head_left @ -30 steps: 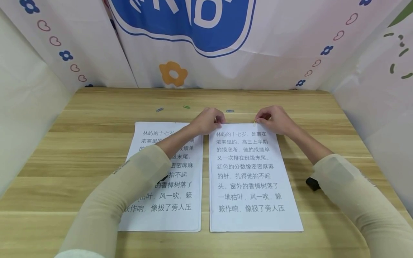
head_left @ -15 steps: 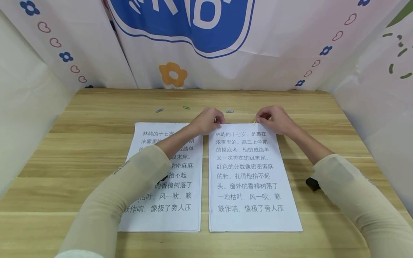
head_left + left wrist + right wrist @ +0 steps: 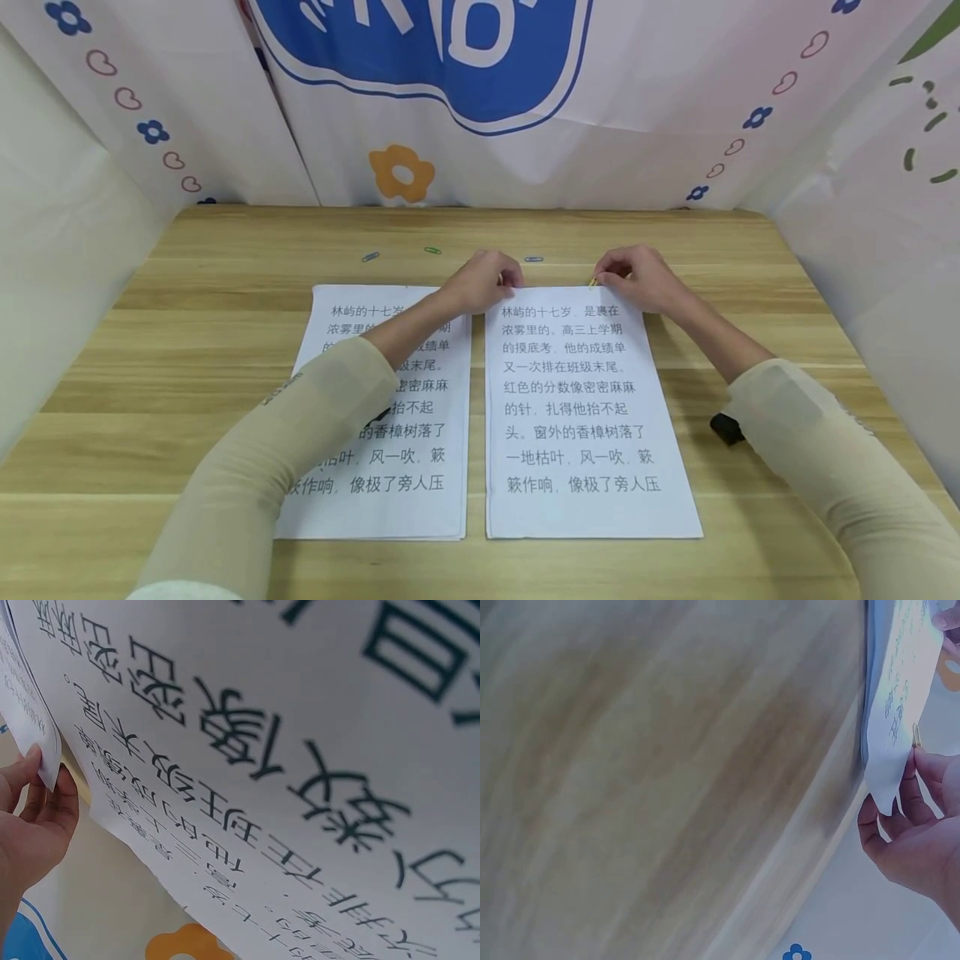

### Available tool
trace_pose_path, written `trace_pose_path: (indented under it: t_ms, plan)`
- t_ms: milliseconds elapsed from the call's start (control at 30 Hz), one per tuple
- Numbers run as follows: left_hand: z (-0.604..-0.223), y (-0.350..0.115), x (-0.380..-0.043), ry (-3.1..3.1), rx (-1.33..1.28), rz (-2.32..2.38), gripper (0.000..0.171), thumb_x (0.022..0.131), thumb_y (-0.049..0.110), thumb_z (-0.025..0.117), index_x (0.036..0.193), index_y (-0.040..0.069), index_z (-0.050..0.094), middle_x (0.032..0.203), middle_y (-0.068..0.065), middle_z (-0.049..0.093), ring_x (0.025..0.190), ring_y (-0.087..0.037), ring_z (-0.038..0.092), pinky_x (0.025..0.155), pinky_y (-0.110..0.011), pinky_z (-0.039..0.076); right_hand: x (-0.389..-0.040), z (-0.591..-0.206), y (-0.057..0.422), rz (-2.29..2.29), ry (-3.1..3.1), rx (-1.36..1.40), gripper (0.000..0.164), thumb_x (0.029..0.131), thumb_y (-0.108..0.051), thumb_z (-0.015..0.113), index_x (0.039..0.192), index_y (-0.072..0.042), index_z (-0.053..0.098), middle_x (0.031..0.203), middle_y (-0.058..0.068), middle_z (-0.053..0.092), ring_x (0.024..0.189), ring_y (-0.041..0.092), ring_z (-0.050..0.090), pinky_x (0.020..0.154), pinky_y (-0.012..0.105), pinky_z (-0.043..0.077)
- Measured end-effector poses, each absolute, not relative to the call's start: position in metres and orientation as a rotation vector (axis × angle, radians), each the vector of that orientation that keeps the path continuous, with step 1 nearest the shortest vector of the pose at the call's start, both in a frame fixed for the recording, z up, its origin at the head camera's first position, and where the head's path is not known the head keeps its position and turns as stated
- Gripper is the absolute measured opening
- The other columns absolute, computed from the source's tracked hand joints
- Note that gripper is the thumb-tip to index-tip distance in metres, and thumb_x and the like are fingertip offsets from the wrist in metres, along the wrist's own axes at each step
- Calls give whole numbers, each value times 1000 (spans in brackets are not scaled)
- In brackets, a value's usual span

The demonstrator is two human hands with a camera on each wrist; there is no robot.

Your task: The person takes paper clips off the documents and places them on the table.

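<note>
Two stacks of printed paper lie side by side in the head view. At the top left corner of the right paper stack (image 3: 581, 517), my left hand (image 3: 480, 282) pinches the sheets between thumb and fingers; the left wrist view shows that grip on the corner too. My right hand (image 3: 639, 277) pinches a small yellow paper clip (image 3: 593, 282) at the top edge of the same stack, near its right corner. In the right wrist view the paper clip (image 3: 916, 736) stands at the paper's edge beside the thumb, with other fingers behind the sheets.
The left paper stack (image 3: 390, 517) lies partly under my left forearm. Beyond the stacks on the wooden table (image 3: 247, 242) are a blue paper clip (image 3: 371, 257), a green paper clip (image 3: 432, 250) and another blue paper clip (image 3: 533, 259). A printed cloth (image 3: 615, 167) hangs behind.
The yellow paper clip shifts very slightly at the paper's top edge under my right fingers. Both hands otherwise keep their places, and the stacks stay put.
</note>
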State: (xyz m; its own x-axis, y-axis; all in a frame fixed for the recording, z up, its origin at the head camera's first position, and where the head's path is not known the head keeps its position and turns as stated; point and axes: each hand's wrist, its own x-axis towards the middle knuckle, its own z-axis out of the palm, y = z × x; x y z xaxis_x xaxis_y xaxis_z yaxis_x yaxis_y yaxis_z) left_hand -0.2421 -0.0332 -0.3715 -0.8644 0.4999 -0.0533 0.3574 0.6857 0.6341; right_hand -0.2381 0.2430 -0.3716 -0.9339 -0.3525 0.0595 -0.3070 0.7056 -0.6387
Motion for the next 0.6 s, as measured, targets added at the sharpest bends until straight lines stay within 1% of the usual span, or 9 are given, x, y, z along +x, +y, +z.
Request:
trace_pose_path:
  t_ms: [367, 600]
  plan:
    - [-371, -33, -242, 2687, 703, 924, 14, 97, -5, 66, 103, 4, 75, 100, -10, 69, 95, -23, 59, 87, -29, 51, -241, -378, 245, -1071, 2827, -502, 13, 101, -1, 61, 103, 6, 72, 98, 20, 68, 85, 28, 58, 67, 21, 46]
    - [-372, -33, -242, 2683, 712, 929, 15, 97, -6, 66, 103, 3, 75, 100, -10, 69, 96, -22, 60, 89, -30, 51, -240, -378, 243, -1096, 2824, -447, 13, 101, -2, 61, 104, 5, 72, 99, 20, 68, 86, 28, 58, 69, 21, 45]
